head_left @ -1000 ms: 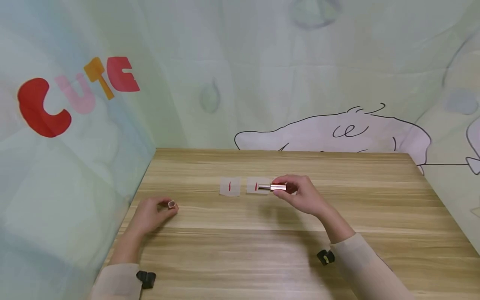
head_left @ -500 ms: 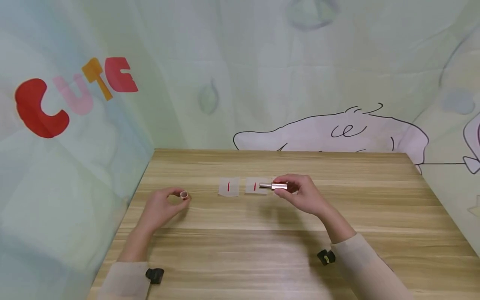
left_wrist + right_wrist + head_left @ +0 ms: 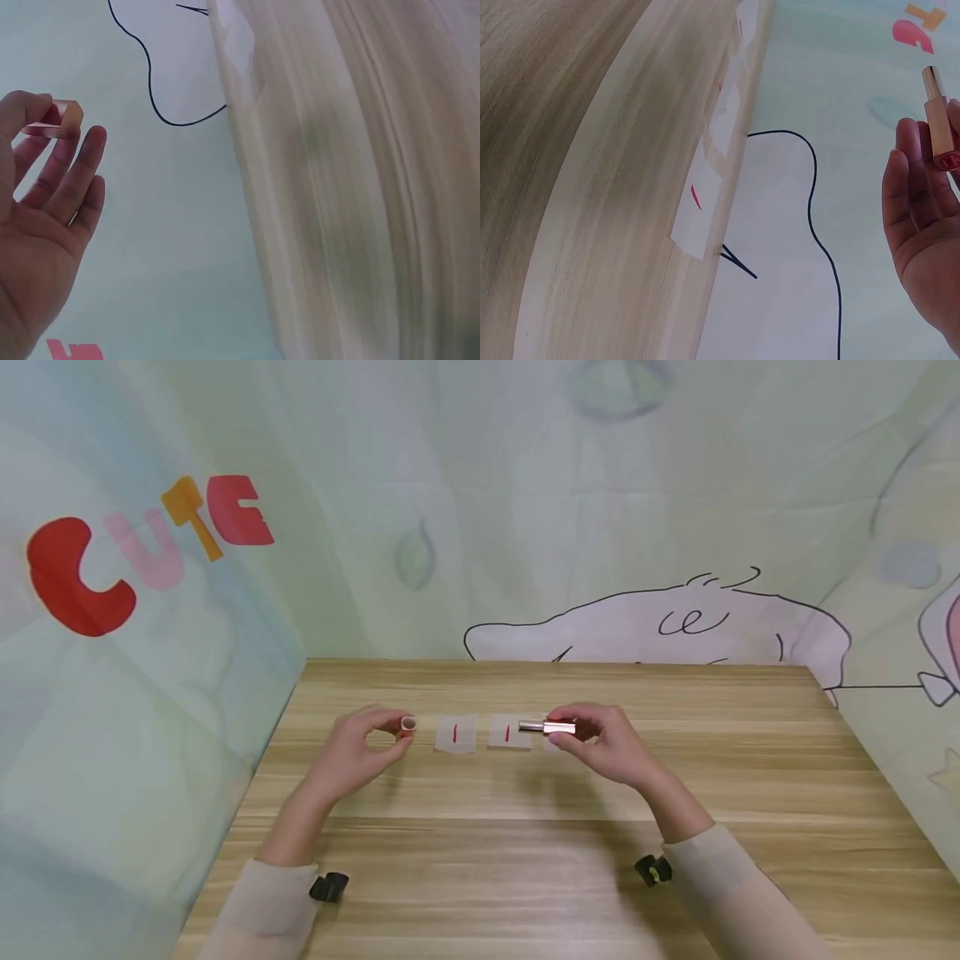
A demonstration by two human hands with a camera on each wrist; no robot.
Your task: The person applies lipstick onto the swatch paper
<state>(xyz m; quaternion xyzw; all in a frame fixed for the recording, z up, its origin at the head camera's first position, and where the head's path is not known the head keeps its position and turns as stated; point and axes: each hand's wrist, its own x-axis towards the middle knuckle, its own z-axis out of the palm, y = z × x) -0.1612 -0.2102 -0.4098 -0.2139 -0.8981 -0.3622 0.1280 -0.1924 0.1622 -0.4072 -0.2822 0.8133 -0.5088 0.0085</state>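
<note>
My right hand (image 3: 611, 747) pinches a lipstick (image 3: 560, 727) by its shiny rose-gold base, with the metallic tube end pointing left. In the right wrist view the lipstick (image 3: 939, 126) shows a red disc at its bottom. Between thumb and fingertips of my left hand (image 3: 356, 756) is the lipstick cap (image 3: 408, 724), its hollow mouth turned towards the lipstick. The left wrist view shows the same cap (image 3: 70, 118) side-on. Both hands are raised off the table, and the two parts are apart. Whether any colour stick protrudes from the tube cannot be made out.
Two white paper squares, a left one (image 3: 446, 743) and a middle one (image 3: 498, 741), each bear a short red stroke. A third square (image 3: 552, 744) lies partly behind the right hand. They rest on a wood-grain table (image 3: 480, 877), with printed cloth walls behind and left.
My left hand has risen and moved right and away from me with the cap, closing on the lipstick. The right hand has barely moved, lifting slightly.
</note>
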